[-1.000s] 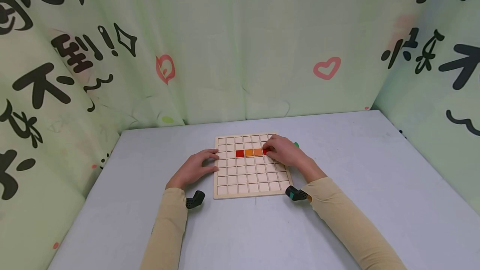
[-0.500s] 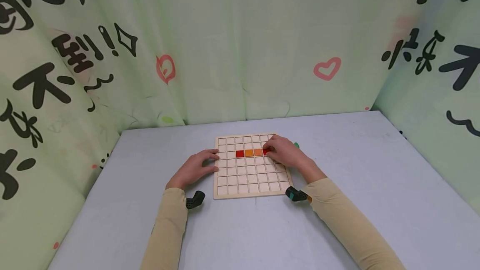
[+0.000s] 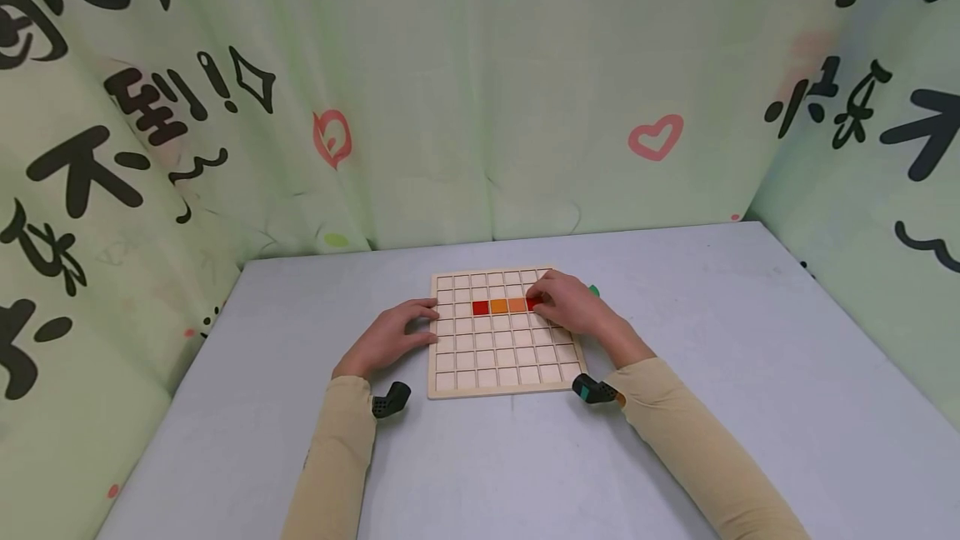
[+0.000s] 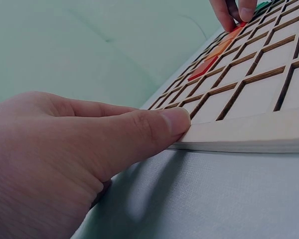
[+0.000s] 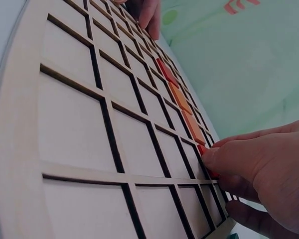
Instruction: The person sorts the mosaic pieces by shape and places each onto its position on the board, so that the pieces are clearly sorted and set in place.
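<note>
A square wooden grid board (image 3: 486, 377) lies on the table. Across one of its upper rows run a red tile (image 3: 481, 307), an orange tile (image 3: 498, 306), a lighter orange tile (image 3: 517, 305) and, at the right end, a second red tile (image 5: 202, 149). My right hand (image 3: 567, 302) pinches this last red tile at its cell, thumb and fingers covering most of it. On the board's left edge rests my left hand (image 3: 386, 336), its fairly straight thumb (image 4: 174, 121) touching the rim in the left wrist view.
Something small and green (image 3: 594, 290) shows behind my right hand, near the board's right side. The pale table (image 3: 300, 290) ends at a light green curtain (image 3: 487, 107) with black lettering and hearts. Black cameras (image 3: 392, 399) sit at both wrists.
</note>
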Demonstrator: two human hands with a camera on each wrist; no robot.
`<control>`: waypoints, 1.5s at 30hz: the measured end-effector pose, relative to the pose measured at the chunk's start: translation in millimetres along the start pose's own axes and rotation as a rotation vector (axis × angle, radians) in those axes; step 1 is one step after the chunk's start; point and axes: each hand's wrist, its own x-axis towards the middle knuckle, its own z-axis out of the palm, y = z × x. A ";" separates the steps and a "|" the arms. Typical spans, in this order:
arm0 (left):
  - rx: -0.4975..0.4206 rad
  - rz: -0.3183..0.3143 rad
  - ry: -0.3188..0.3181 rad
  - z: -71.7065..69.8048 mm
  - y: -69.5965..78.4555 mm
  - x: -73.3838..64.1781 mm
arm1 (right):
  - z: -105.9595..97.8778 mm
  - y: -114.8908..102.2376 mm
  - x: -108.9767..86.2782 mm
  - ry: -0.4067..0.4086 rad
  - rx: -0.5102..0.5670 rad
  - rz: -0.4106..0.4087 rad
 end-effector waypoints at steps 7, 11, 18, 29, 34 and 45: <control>0.005 0.002 -0.004 0.3 1.1 0.3 | 1.5 3.5 -1.8 0.019 0.031 0.015; 0.002 -0.006 -0.006 0.7 1.6 0.5 | -1.0 7.8 -7.6 0.045 0.092 0.065; 0.007 -0.022 -0.001 0.4 1.0 0.4 | -11.7 21.8 -25.9 0.083 0.129 0.195; -0.002 -0.033 -0.006 -0.2 2.3 0.7 | -33.3 56.2 -64.0 0.126 0.102 0.341; -0.005 -0.032 -0.008 -0.1 2.4 0.6 | -38.9 68.8 -78.9 0.117 0.095 0.384; -0.006 -0.024 -0.010 -0.1 1.2 0.6 | -38.4 66.7 -87.4 0.064 0.094 0.368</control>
